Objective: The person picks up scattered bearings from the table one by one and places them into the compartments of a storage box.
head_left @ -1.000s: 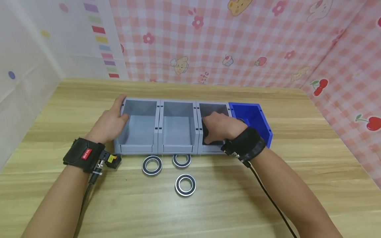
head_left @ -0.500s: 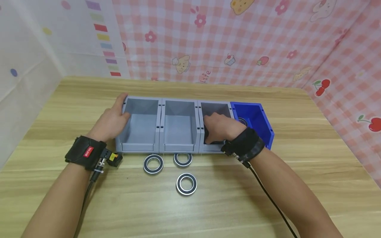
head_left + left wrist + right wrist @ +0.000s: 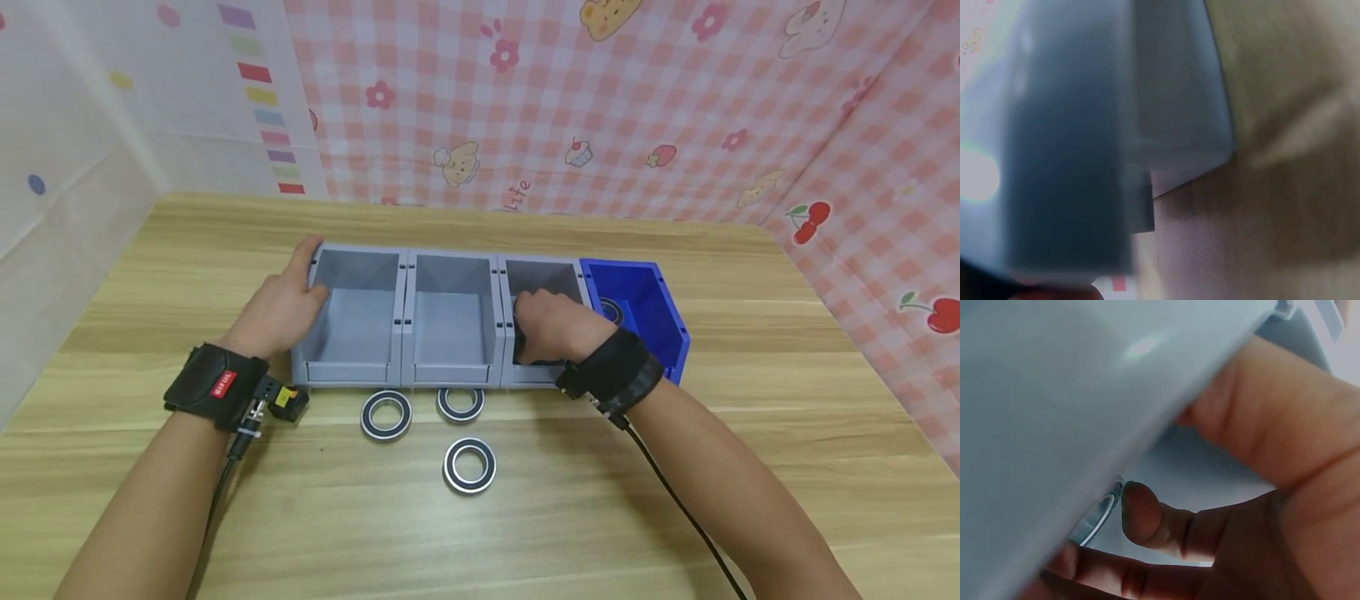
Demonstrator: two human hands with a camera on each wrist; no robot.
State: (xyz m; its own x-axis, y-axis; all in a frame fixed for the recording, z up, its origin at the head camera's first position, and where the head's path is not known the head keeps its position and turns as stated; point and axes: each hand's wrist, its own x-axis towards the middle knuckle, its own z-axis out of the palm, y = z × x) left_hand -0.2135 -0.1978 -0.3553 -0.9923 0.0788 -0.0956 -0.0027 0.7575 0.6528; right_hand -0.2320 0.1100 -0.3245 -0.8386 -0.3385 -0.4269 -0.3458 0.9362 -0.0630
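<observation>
Three grey storage bins stand in a row. My left hand (image 3: 276,312) grips the side wall of the leftmost bin (image 3: 348,372), thumb over its rim. Its wall fills much of the left wrist view, blurred. My right hand (image 3: 558,325) reaches down into the third grey bin (image 3: 543,271), fingers curled. A ball bearing (image 3: 1099,519) shows at those fingers in the right wrist view, partly hidden behind the bin wall; thumb and index tips are out of sight there. In front of the row, three bearings lie on the table: left (image 3: 386,415), upper (image 3: 461,406) and lower (image 3: 469,466).
The middle grey bin (image 3: 452,321) sits between the other two grey ones. At the row's right end is a blue bin (image 3: 641,292) with a bearing (image 3: 611,310) inside. Patterned cloth walls (image 3: 555,108) bound the wooden table (image 3: 360,525) behind and at the sides.
The right hand shifts slightly inside the third bin, its wrist a little lower. More of the bearing in the blue bin shows than a second ago. The left hand stays on its bin.
</observation>
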